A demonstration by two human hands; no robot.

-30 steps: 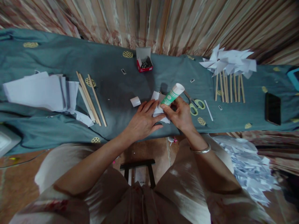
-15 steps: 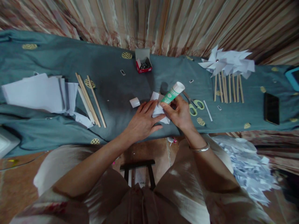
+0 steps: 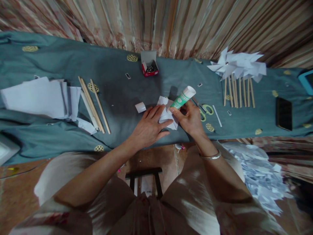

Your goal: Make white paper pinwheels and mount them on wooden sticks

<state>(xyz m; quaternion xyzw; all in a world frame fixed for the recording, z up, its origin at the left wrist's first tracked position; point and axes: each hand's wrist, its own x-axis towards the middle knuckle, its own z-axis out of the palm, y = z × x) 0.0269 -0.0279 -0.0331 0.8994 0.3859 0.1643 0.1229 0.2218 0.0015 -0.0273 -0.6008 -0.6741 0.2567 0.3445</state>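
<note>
My right hand (image 3: 190, 118) grips a green and white glue stick (image 3: 183, 97), tilted with its lower end at a small folded white paper (image 3: 173, 123). Across the left part of that paper lies my left hand (image 3: 150, 125), fingers spread and pressing it to the cloth. A white glue stick cap (image 3: 140, 107) rests to the left of the paper. Scissors with light green handles (image 3: 207, 109) lie just beyond my right hand, partly hidden by it. Beside them is a thin white paper strip (image 3: 217, 116).
A red box of small dark metal pieces (image 3: 150, 69) stands open at the back. Paper pinwheels (image 3: 239, 65) on sticks lie right, near a phone (image 3: 284, 113). White sheets (image 3: 36, 99) and wooden sticks (image 3: 100, 106) lie left. Folded papers (image 3: 259, 173) are piled below right.
My right hand and the glue stick have shifted slightly right over the paper. The left hand stays in place on it.
</note>
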